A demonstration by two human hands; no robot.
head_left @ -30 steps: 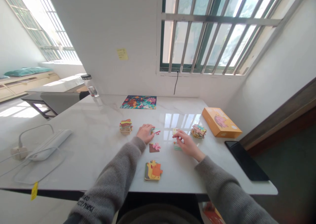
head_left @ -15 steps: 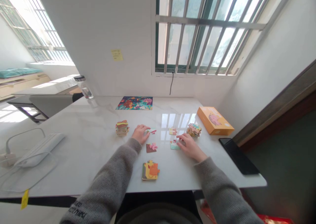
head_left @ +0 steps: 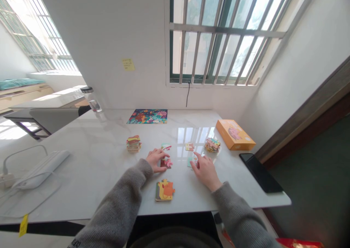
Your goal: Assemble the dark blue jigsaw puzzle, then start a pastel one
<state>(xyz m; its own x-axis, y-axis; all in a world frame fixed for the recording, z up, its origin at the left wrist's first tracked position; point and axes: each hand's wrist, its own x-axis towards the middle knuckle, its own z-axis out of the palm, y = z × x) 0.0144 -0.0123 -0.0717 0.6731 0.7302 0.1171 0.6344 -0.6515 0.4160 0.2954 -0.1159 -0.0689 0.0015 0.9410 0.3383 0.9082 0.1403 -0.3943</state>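
Observation:
My left hand [head_left: 158, 160] is at the pink-and-brown puzzle piece [head_left: 167, 163], fingers apart, partly covering it. Just beyond lies a pale green piece with a red mark [head_left: 166, 146]. My right hand [head_left: 205, 169] rests over a mint-green piece [head_left: 189, 162], fingers spread, hiding part of it. Another small piece [head_left: 189, 146] lies beyond that hand. Stacks of pieces stand at the left [head_left: 133, 144] and right [head_left: 212, 145]. Nearer to me is a yellow-and-orange stack [head_left: 164, 190].
A colourful picture sheet [head_left: 147, 116] lies by the wall. An orange box [head_left: 235, 135] and a black phone [head_left: 261, 172] are on the right. At the left are a clear bottle [head_left: 94, 101] and a white power strip with cables [head_left: 42, 169].
My left hand has moved nearer, from the pale green piece to the pink-and-brown one. My right hand has shifted slightly left, over more of the mint-green piece. The view has shifted slightly.

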